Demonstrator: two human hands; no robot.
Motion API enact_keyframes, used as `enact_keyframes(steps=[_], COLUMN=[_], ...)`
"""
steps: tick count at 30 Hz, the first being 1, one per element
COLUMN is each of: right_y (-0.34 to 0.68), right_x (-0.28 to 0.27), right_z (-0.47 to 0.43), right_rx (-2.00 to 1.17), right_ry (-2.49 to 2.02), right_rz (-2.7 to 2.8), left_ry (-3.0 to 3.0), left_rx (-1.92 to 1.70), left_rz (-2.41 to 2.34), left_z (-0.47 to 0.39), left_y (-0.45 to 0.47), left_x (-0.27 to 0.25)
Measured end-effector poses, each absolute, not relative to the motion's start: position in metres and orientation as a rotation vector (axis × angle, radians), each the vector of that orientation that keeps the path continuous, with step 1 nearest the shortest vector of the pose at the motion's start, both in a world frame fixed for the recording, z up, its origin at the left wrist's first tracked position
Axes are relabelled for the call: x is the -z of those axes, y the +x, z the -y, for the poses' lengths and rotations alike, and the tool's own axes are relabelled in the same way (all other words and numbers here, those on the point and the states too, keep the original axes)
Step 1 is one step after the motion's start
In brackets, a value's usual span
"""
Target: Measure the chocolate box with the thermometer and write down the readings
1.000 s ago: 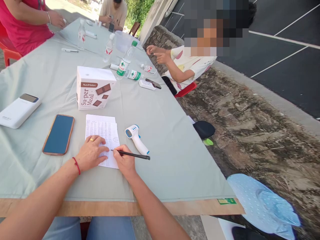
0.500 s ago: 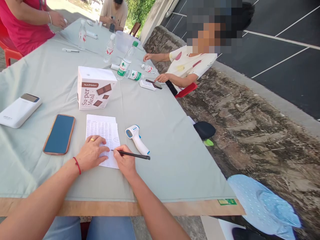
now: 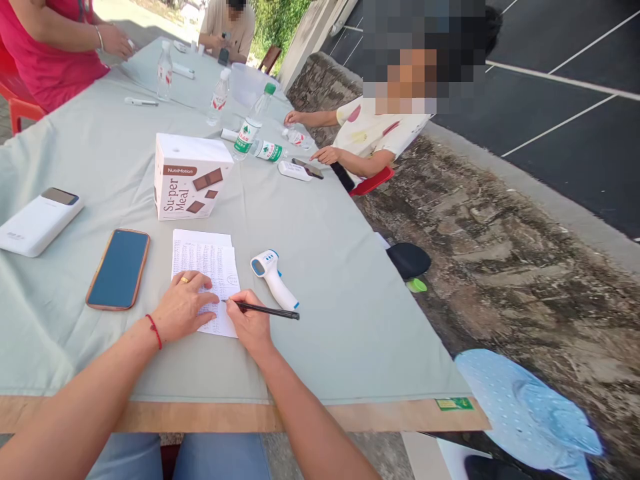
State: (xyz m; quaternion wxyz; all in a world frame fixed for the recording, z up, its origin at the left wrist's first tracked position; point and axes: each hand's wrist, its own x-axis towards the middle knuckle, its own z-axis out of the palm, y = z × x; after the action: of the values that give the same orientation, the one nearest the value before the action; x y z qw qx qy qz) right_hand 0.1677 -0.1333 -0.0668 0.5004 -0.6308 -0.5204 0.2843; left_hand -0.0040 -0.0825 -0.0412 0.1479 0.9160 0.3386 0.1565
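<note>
My right hand (image 3: 251,325) is closed around a black pen (image 3: 273,311), its tip at the written lines on the paper (image 3: 207,257). Small handwriting in columns covers the sheets, which lie slightly fanned. Spread over the paper's left side, my left hand (image 3: 187,305) lies with its fingers apart, holding nothing and hiding part of the writing. Just right of the paper rests a white and blue infrared thermometer (image 3: 274,279). A smartphone (image 3: 119,269) in an orange-brown case lies to the left, its screen dark.
Behind the paper stands a white snack box (image 3: 193,177). A white power bank (image 3: 41,220) lies far left. Several water bottles (image 3: 249,127) and a clear plastic tub (image 3: 250,83) are farther back. A co-worker (image 3: 375,133) sits at the right edge; others sit beyond. A blue hat (image 3: 525,407) is lower right.
The co-worker at the right has leaned slightly left, and their hand has lifted a little off the phone. My hands, the pen and the paper look practically still.
</note>
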Motion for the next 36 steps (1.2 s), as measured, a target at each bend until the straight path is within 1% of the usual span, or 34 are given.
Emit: enact_keyframes(steps=[36], right_y=[0.1673], right_x=[0.0641], right_z=[0.1331], right_rx=[-0.695], right_ry=[-1.544], right_rz=[1.247], left_ry=[2.655], left_rx=[-0.440], left_rz=[-0.969], left_z=[0.0826], left_y=[-0.0037], left_x=[0.0407])
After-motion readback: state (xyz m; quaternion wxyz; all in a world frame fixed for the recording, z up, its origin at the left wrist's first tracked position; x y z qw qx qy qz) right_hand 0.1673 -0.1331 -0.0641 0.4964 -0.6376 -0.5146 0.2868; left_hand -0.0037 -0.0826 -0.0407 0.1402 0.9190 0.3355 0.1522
